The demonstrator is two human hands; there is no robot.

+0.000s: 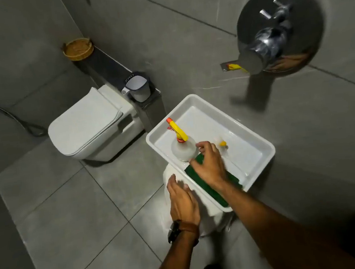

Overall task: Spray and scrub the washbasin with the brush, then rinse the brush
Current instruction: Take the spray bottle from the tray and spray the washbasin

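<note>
A white rectangular tub rests on a round white stand in the middle of the head view. Inside it a clear spray bottle with a yellow and red trigger stands at the left end. A brush with a yellow part and a pale handle lies beside the bottle, partly hidden. A green scrub pad lies along the near side. My right hand hovers over the pad with its fingers spread, fingertips between bottle and brush, holding nothing. My left hand lies flat on the stand, against the tub's near rim.
A white toilet with its lid down stands to the left. A white mug and a wicker basket sit on the dark ledge behind it. A chrome mixer valve projects from the grey tiled wall on the right. Grey floor tiles surround the stand.
</note>
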